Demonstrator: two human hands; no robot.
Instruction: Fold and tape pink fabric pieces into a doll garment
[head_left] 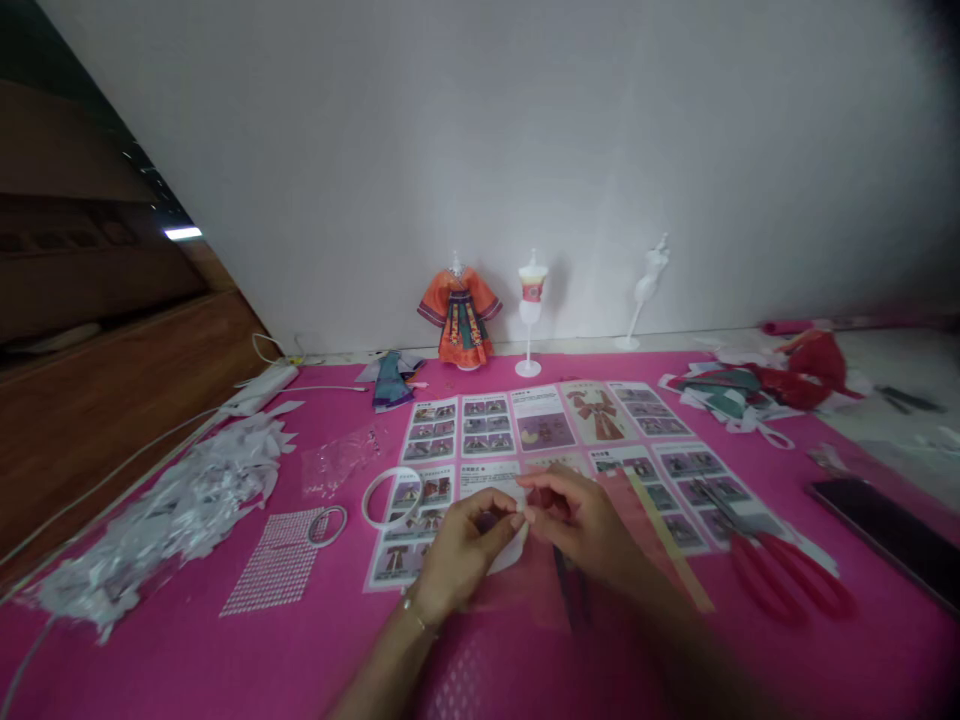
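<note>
Above the printed instruction sheet (544, 432), my left hand (463, 548) and my right hand (576, 512) meet with thumbs and fingertips pinched together. Between them is a small whitish piece, too small and blurred to name. A pale white scrap (510, 556) hangs or lies just below the fingertips; I cannot tell which. Reddish-orange fabric (627, 505) with a yellow strip is spread under and beside my right hand. A dark, narrow item beneath that hand is partly hidden. Left of my left hand lies a roll of white tape (366, 508).
Red-handled scissors (772, 570) and a phone (892, 530) lie right. At the back stand a dressed mini mannequin (459, 318) and two white ones (529, 312), (646, 285). Left are a gem sheet (276, 562), a smaller tape roll (327, 526) and plastic bags (180, 505). Fabric scraps (806, 375) lie back right.
</note>
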